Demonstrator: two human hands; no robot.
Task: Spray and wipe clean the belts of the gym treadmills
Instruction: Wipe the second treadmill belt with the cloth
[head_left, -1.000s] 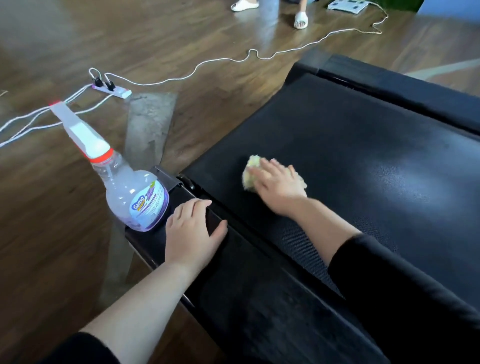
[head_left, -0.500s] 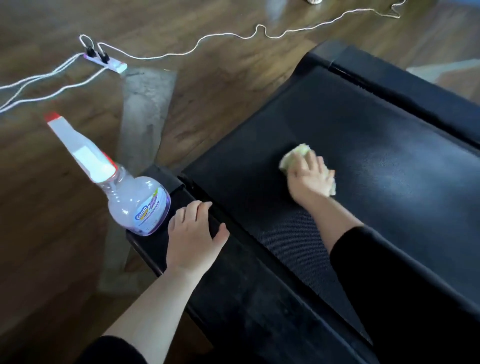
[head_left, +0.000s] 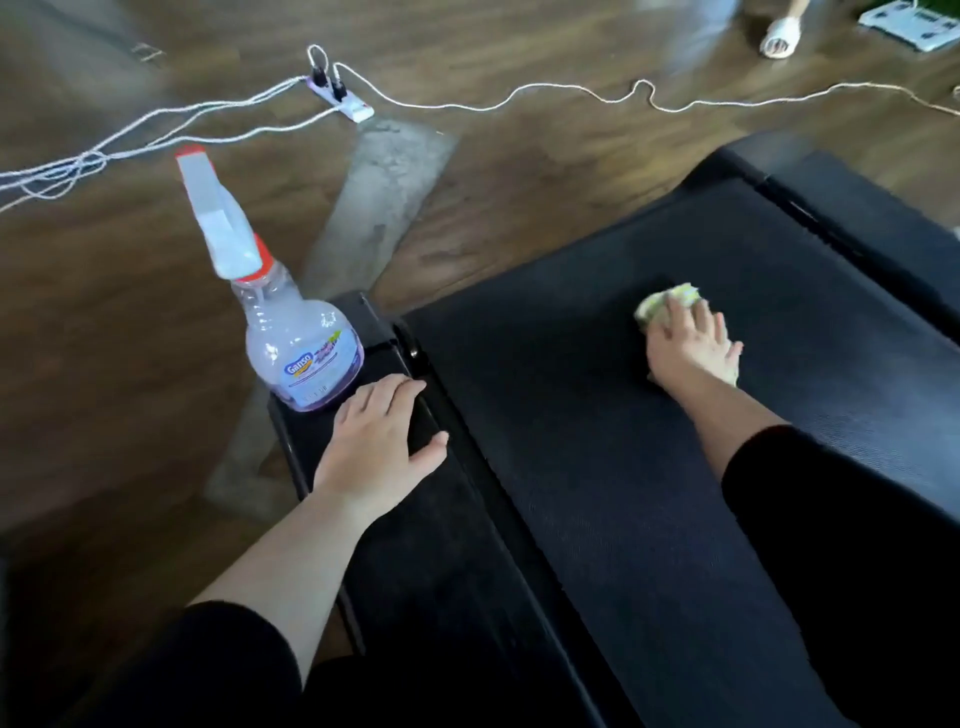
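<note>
yellow-green cloth (head_left: 669, 305) lies on the treadmill belt (head_left: 545, 415) toward its far end, pressed under the right hand (head_left: 691, 349), fingers spread: wiping step. left hand (head_left: 379, 441) rests flat on the side rail (head_left: 415, 545) beside the spray bottle (head_left: 301, 358). next, likely a firm sweep toward the belt's edges.

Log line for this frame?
step: wipe | right hand: pressing cloth on belt | left hand: flat on side rail | spray bottle: standing on rail

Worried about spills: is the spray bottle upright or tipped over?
Upright: the spray bottle stands on its base on the treadmill's side rail, trigger head on top.
</note>
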